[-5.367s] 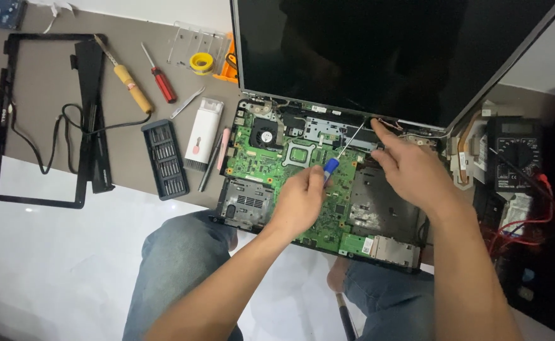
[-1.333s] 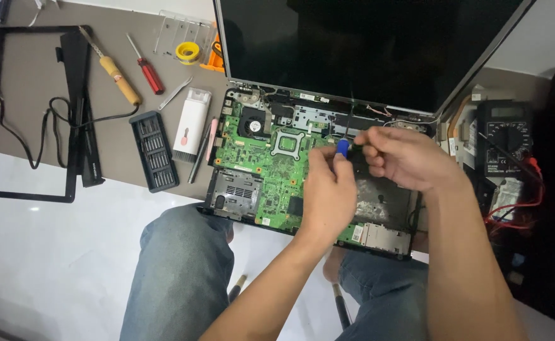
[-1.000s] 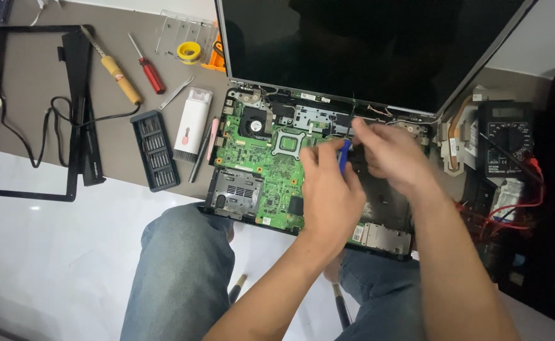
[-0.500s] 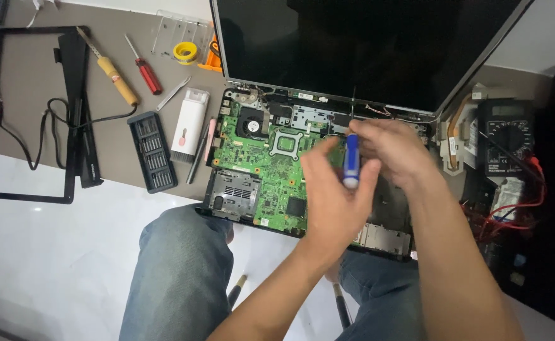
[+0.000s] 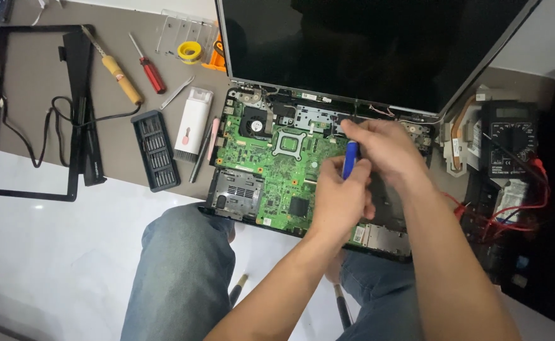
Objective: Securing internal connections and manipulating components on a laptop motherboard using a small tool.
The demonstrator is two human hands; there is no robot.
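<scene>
Brown mat (image 5: 50, 88): opened laptop (image 5: 258, 196), bit case (image 5: 155, 150), two screwdrivers (image 5: 116, 68), black bezel frame (image 5: 31, 113), multimeter (image 5: 511, 142).

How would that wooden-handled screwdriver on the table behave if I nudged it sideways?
The wooden-handled screwdriver has a rounded handle, so it would probably roll across the flat table instead of sliding. Its thin metal shaft looks stiff, not bendy. It lies close to the red screwdriver, so a roll toward that side might bump it.

Left hand (image 5: 339, 201) curled in a loose fist, knuckles up, thumb side raised. Right hand (image 5: 378, 148) just beyond, touching, fingers bent downward. Both forearms bare, converging from below.
</scene>
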